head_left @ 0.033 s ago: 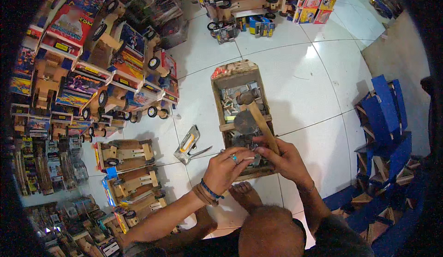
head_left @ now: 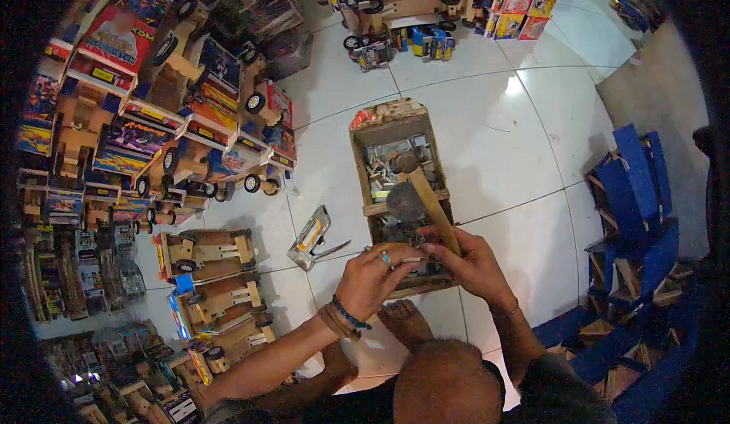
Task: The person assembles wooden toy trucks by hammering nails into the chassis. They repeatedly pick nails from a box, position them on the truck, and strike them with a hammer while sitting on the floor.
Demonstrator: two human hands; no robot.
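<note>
Over the near end of a wooden box (head_left: pixel 357 161), both hands come close together. My left hand (head_left: pixel 372 276) has its thumb and fingers closed in a pinch; a small pale piece shows at the fingertips, too small to name. In my right hand (head_left: pixel 475 268), a wooden handle (head_left: pixel 432 207) is gripped, slanting up and away over the box; I cannot make out its head clearly. The right fingertips are next to the left ones. Small metal and pale pieces (head_left: pixel 380 173) fill the far compartment. A dark round piece (head_left: pixel 407 201) lies across the divider.
A staple gun (head_left: pixel 310 238) lies on the white tiled floor, left of the box. Stacked wooden toy trucks (head_left: pixel 205 108) crowd the left side, with more trucks (head_left: pixel 426 40) at the far end. Blue-painted wooden parts (head_left: pixel 623 184) are piled at right. A bare foot (head_left: pixel 403 321) is near the box.
</note>
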